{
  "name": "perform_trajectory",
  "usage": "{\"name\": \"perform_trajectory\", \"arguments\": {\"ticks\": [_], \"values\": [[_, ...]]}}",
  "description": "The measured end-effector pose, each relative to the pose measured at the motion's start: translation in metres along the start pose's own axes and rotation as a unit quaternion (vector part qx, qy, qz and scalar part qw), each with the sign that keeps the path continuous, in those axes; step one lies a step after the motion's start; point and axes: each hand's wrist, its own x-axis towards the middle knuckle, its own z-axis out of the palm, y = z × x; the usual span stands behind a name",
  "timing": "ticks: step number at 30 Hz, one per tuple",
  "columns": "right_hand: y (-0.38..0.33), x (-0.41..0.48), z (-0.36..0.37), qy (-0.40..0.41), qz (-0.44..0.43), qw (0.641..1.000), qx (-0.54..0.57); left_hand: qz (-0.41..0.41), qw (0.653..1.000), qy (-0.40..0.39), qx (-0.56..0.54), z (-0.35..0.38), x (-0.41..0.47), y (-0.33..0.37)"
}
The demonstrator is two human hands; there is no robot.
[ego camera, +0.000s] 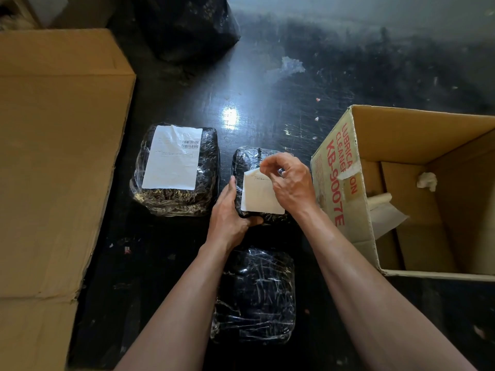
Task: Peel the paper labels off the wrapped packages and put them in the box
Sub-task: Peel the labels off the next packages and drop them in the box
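Note:
Three black packages wrapped in clear film lie on the dark floor. The middle package (pixel 247 159) carries a white paper label (pixel 261 195) whose top corner is lifted and pinched by my right hand (pixel 288 180). My left hand (pixel 227 212) grips that package's near left corner. The left package (pixel 176 199) has a full white label (pixel 174 156) with barcodes stuck flat on top. The near package (pixel 254 298) shows no label. An open cardboard box (pixel 334 183) with red print stands at the right, with crumpled and peeled paper (pixel 385 212) inside.
A large closed cardboard box (pixel 53 156) fills the left side. A black plastic bag (pixel 187 28) lies at the back. The floor is dark, glossy and littered with small scraps.

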Motion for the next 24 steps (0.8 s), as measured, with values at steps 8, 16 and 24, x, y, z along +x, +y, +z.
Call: {"name": "perform_trajectory", "arguments": {"ticks": [8,16,24], "values": [[-0.003,-0.005,-0.011,-0.002,0.009,1.000,0.005,0.000,1.000,0.001,-0.001,0.000,0.000,0.000],[-0.011,-0.016,-0.015,-0.005,0.002,1.000,0.006,0.002,1.000,-0.003,-0.003,0.000,0.000,-0.001],[-0.011,-0.016,-0.020,0.010,0.023,0.999,0.038,0.000,1.000,0.002,-0.007,0.002,0.000,-0.003]]}}
